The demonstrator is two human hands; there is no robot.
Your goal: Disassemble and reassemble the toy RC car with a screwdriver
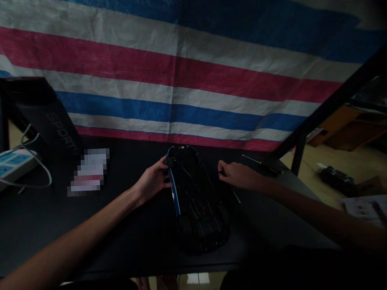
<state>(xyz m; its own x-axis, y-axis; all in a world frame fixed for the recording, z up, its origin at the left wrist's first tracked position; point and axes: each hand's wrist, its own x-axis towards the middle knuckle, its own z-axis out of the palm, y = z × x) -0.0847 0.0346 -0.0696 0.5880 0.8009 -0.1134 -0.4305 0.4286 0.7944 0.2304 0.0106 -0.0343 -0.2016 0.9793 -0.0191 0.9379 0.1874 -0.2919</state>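
A toy car (197, 196) with a blue body lies upside down on the black table (127, 237), its dark underside and wheels facing up. My left hand (153, 179) holds the car's left side near the far end, fingers against the edge. To the right of the car, my right hand (238, 175) is closed with its fingers curled, apart from the car; what it pinches, if anything, is too dark to make out. A thin metal piece (236, 197) lies just below that hand, and a screwdriver (261, 163) rests beyond it.
At the left are a power strip (13, 163) with a white cable, a black SPORT box (47, 117) and a blurred-out flat item (90, 171). A striped sheet (174, 73) hangs behind the table. Dark objects lie on the floor at right.
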